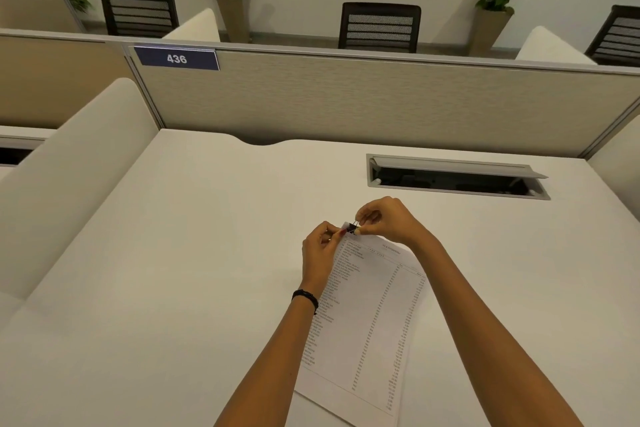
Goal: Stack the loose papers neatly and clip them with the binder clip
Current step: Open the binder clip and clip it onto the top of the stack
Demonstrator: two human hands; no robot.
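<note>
As the right grip (377,221) pinches the binder clip (352,228) and the left grip (320,243) pinches the papers (374,305), a lever slip could skew them.

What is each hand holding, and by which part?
The right hand pinches the binder clip, apparently by its wire handles. The left hand pinches the papers at their far left corner, right beside the clip.

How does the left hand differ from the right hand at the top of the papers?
The left hand pinches the top corner of the papers; the right hand pinches the binder clip. The left wrist wears a black band; the right wrist is bare. Both have curled fingers and meet at that corner.
</note>
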